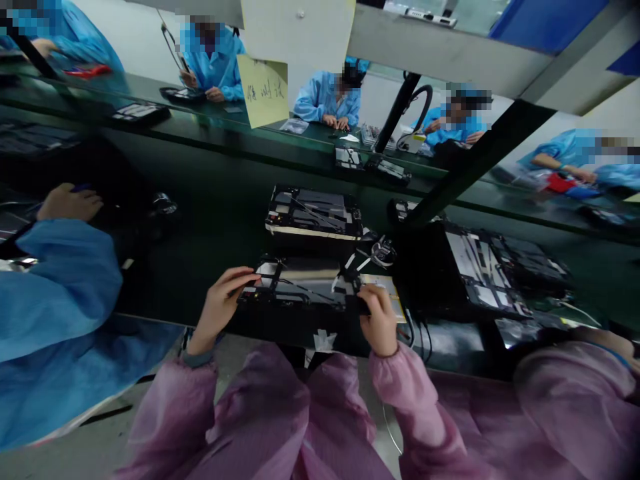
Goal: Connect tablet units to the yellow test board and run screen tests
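An opened tablet-like device [305, 283], with a silver-grey inside, dark frame and thin ribbon cables, lies in front of me near the bench's front edge. My left hand [225, 300] grips its left end, thumb and fingers closed on the corner. At the opposite end, my right hand [379, 317] has its fingers curled round the right edge. Just beyond the device sits a small round metallic coil of wire [383, 252]. Partly under my right hand is a yellow-edged card or battery-like sheet [393, 293].
Behind the device stands a stack of similar opened units [315, 210]. A taller dark stack [485, 267] is at the right. A slanted black post [475, 160] crosses the bench. Co-workers in blue sit opposite; a blue sleeve [65, 273] is close on my left, a pink sleeve [575, 387] on my right.
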Demonstrator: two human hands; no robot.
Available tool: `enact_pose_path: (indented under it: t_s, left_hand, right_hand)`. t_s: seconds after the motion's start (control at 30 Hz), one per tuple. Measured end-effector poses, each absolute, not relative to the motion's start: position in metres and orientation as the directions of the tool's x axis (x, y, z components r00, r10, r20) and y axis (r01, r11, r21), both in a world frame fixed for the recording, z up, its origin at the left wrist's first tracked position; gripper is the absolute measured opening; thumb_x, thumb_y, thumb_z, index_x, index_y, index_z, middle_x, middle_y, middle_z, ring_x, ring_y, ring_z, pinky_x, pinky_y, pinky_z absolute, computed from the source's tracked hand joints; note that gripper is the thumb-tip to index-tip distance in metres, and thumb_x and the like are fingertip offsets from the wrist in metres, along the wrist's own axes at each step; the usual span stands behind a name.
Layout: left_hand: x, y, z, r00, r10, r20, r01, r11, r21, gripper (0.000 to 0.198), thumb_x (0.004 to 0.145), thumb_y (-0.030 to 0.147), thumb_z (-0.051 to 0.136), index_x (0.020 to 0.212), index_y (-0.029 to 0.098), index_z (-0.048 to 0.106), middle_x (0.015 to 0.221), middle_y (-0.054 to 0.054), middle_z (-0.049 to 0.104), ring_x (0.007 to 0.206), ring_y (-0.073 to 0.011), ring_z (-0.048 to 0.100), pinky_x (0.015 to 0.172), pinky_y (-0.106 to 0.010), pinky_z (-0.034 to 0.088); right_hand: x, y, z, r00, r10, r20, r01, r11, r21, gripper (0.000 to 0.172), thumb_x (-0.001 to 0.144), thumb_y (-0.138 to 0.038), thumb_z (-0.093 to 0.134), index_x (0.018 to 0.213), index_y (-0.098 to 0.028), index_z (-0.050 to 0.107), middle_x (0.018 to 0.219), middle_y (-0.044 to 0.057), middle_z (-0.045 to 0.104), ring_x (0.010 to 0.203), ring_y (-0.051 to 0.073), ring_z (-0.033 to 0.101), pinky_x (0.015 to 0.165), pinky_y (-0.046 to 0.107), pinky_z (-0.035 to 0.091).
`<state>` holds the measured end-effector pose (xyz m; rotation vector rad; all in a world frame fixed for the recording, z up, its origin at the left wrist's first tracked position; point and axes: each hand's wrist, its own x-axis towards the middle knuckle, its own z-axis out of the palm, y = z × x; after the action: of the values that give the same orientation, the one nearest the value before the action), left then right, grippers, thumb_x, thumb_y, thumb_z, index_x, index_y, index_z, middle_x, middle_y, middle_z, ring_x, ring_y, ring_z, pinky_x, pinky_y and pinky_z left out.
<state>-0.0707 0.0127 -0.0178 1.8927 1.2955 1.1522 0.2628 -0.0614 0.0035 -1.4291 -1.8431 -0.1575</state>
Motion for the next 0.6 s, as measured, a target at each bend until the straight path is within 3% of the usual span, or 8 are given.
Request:
enact_pose_path:
  t_s: [0.17,0.3,0.4,0.47,0.6]
  left_hand:
    - [-0.075,0.015,-0.075,0.218,0.944,0.248,0.506,-0.327,0.798,0.034,0.091,0.032,0.043,0.107,0.025,0.072,0.129,-0.006,0.06,0.12,-0.0233,0.056,0.109,-0.043,0.041]
    - [-0.076,-0.001,-0.078,0.177,0.971,0.162,0.51,-0.231,0.828,0.04,0.091,0.037,0.041,0.12,0.022,0.065,0.137,-0.007,0.056,0.127,-0.0242,0.052,0.113,-0.044,0.034]
    - [-0.074,-0.008,-0.07,0.043,0.999,-0.007,0.42,-0.012,0.907,0.049,0.089,0.045,0.044,0.127,0.018,0.059,0.136,-0.01,0.057,0.126,-0.0259,0.054,0.113,-0.045,0.034]
    - [-0.07,-0.008,-0.063,-0.004,0.987,-0.158,0.322,0.151,0.934,0.058,0.084,0.049,0.054,0.132,0.017,0.054,0.139,-0.012,0.055,0.129,-0.027,0.051,0.113,-0.043,0.035]
    - [-0.055,-0.007,-0.046,0.048,0.917,-0.396,0.098,0.39,0.915,0.075,0.076,0.05,0.067,0.141,0.02,0.042,0.144,-0.013,0.05,0.13,-0.0291,0.049,0.106,-0.04,0.044]
  right_hand:
    - [0.266,-0.074,-0.057,-0.18,0.799,0.573,0.908,0.359,-0.215,0.055,0.069,0.006,0.036,0.109,-0.02,0.063,0.106,0.011,0.061,0.101,0.022,0.06,0.083,0.034,0.054]
    - [0.267,-0.093,-0.058,-0.129,0.898,0.421,0.911,0.276,-0.308,0.052,0.081,0.002,0.034,0.122,-0.021,0.058,0.123,0.01,0.06,0.116,0.024,0.055,0.099,0.043,0.05]
    - [0.258,-0.103,-0.058,0.026,0.931,0.364,0.888,0.146,-0.436,0.045,0.089,-0.008,0.036,0.131,-0.019,0.051,0.126,0.013,0.058,0.117,0.023,0.057,0.098,0.04,0.052]
    - [0.249,-0.105,-0.062,0.09,0.933,0.35,0.886,0.085,-0.456,0.042,0.092,-0.02,0.046,0.134,-0.016,0.048,0.128,0.016,0.056,0.121,0.028,0.055,0.097,0.043,0.053]
    - [0.241,-0.104,-0.066,0.063,0.955,0.291,0.881,0.084,-0.466,0.058,0.085,-0.034,0.063,0.137,-0.017,0.045,0.134,0.019,0.05,0.126,0.033,0.05,0.1,0.047,0.051]
